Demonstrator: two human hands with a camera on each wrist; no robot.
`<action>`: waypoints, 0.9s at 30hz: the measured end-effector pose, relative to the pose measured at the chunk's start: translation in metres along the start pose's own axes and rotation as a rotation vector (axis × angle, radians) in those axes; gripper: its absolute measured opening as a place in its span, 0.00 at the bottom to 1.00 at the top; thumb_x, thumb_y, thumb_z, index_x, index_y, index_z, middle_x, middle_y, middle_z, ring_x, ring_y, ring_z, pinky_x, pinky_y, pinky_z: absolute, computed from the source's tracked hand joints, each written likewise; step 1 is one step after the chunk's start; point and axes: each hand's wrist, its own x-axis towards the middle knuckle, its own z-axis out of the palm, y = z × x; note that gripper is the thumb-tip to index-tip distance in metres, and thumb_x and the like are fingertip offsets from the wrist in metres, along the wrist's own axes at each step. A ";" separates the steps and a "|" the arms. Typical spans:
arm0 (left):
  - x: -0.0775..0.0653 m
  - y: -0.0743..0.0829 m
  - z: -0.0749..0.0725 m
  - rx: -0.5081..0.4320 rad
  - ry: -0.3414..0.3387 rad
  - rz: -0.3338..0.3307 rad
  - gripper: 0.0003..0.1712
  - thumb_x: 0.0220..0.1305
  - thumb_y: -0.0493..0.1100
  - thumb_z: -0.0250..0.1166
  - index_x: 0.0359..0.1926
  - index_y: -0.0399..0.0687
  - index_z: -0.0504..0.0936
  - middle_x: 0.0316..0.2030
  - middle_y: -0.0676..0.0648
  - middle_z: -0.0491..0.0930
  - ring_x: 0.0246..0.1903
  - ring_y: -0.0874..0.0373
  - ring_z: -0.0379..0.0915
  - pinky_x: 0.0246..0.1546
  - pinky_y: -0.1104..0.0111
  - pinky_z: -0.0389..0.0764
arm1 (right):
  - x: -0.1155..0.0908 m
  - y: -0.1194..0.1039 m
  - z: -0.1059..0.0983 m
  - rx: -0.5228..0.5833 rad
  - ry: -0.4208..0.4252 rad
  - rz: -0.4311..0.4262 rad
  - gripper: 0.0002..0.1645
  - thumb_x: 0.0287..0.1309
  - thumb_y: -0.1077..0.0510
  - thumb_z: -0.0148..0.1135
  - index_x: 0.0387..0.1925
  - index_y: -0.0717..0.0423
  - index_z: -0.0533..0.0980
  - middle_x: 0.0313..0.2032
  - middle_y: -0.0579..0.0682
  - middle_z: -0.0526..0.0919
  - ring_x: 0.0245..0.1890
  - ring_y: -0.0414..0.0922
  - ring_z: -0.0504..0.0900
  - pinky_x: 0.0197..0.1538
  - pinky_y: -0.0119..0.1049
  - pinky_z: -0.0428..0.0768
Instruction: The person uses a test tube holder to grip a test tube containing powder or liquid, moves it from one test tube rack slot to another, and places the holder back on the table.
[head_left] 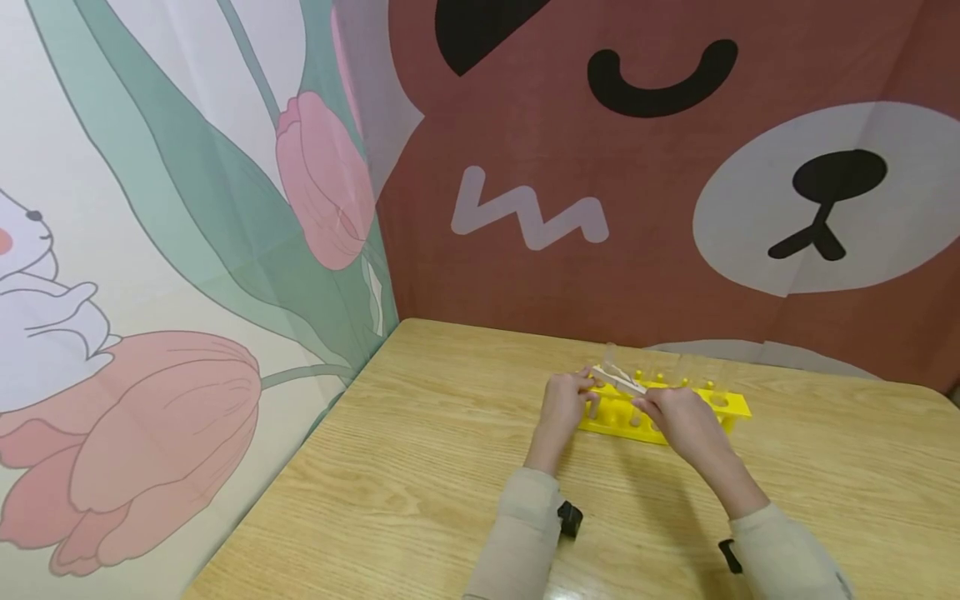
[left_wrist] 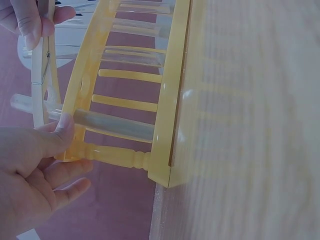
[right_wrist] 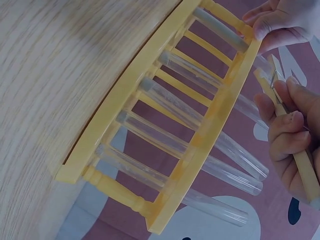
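A yellow test tube rack [head_left: 626, 430] stands on the table, holding several clear test tubes [right_wrist: 235, 155]. My left hand [head_left: 562, 404] grips the left end of the rack's upper plate between thumb and fingers, as the left wrist view shows. In my right hand [head_left: 682, 417] is a wooden test tube clamp [head_left: 619, 382] with a metal spring, the fingers curled round its handles. The clamp's tip lies at the upper part of the leftmost tube [left_wrist: 116, 125], close to my left fingers. That tube stands in the rack. Its lower part looks greyish in the left wrist view.
Yellow pegs [left_wrist: 125, 102] rise from the rack between the tubes. The wooden table [head_left: 390, 467] reaches back to a wall cloth [head_left: 525, 283] with a bear print, and a flower-print cloth [head_left: 202, 275] hangs along the left edge. Black straps [head_left: 570, 518] show at the sleeves.
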 end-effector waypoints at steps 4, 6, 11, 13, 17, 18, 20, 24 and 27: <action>0.000 -0.001 0.000 0.012 0.004 -0.001 0.12 0.47 0.37 0.66 0.37 0.40 0.83 0.41 0.45 0.79 0.44 0.60 0.74 0.36 0.81 0.73 | 0.002 -0.001 0.000 0.000 0.000 -0.002 0.12 0.55 0.59 0.59 0.19 0.60 0.75 0.09 0.44 0.60 0.09 0.39 0.57 0.15 0.31 0.60; 0.000 -0.001 -0.001 0.025 0.006 0.004 0.12 0.47 0.37 0.66 0.37 0.41 0.83 0.41 0.45 0.79 0.44 0.60 0.74 0.37 0.81 0.73 | 0.002 -0.002 0.000 0.003 0.000 -0.004 0.12 0.55 0.59 0.59 0.19 0.60 0.75 0.09 0.44 0.61 0.09 0.39 0.58 0.15 0.31 0.60; 0.001 -0.001 -0.001 0.039 0.003 0.014 0.12 0.47 0.37 0.66 0.37 0.41 0.83 0.40 0.46 0.80 0.45 0.60 0.74 0.37 0.81 0.72 | 0.004 -0.003 0.001 0.001 0.019 -0.012 0.12 0.55 0.59 0.59 0.19 0.61 0.76 0.09 0.44 0.61 0.09 0.39 0.58 0.15 0.31 0.60; 0.001 -0.001 0.000 0.036 -0.004 0.009 0.12 0.48 0.37 0.66 0.37 0.41 0.83 0.40 0.46 0.79 0.45 0.61 0.74 0.38 0.81 0.72 | 0.005 -0.003 0.001 -0.004 0.023 -0.013 0.13 0.55 0.58 0.59 0.18 0.60 0.75 0.09 0.44 0.61 0.09 0.39 0.58 0.15 0.31 0.61; 0.001 0.000 -0.001 0.036 -0.006 0.001 0.12 0.48 0.37 0.66 0.38 0.41 0.83 0.41 0.46 0.79 0.45 0.61 0.74 0.37 0.81 0.73 | 0.005 -0.003 0.001 -0.008 0.017 -0.010 0.13 0.55 0.58 0.59 0.18 0.59 0.74 0.09 0.44 0.61 0.10 0.39 0.58 0.15 0.31 0.60; 0.001 0.000 -0.001 0.033 -0.008 -0.004 0.13 0.48 0.37 0.66 0.38 0.42 0.83 0.41 0.46 0.79 0.45 0.61 0.74 0.38 0.81 0.73 | 0.005 -0.004 0.001 -0.010 0.015 -0.009 0.13 0.55 0.58 0.59 0.18 0.59 0.74 0.10 0.44 0.61 0.10 0.39 0.58 0.15 0.31 0.60; 0.001 0.000 -0.001 0.036 -0.008 -0.009 0.13 0.48 0.37 0.66 0.38 0.42 0.83 0.41 0.47 0.79 0.45 0.62 0.73 0.38 0.81 0.72 | 0.005 -0.004 0.002 -0.012 0.013 -0.011 0.13 0.54 0.58 0.59 0.18 0.59 0.74 0.10 0.44 0.62 0.10 0.39 0.58 0.15 0.31 0.60; 0.000 0.001 -0.001 0.039 -0.020 -0.026 0.13 0.48 0.38 0.66 0.39 0.44 0.83 0.43 0.48 0.78 0.46 0.63 0.73 0.40 0.80 0.72 | 0.004 -0.005 0.003 -0.018 0.016 -0.020 0.13 0.54 0.57 0.60 0.18 0.58 0.75 0.10 0.43 0.64 0.10 0.39 0.59 0.15 0.31 0.60; 0.000 0.001 -0.002 0.040 -0.026 -0.034 0.13 0.48 0.38 0.66 0.39 0.44 0.83 0.43 0.48 0.78 0.46 0.64 0.72 0.41 0.80 0.72 | 0.004 -0.006 0.003 -0.010 0.018 -0.027 0.13 0.54 0.57 0.60 0.18 0.58 0.75 0.11 0.43 0.66 0.10 0.39 0.60 0.14 0.31 0.60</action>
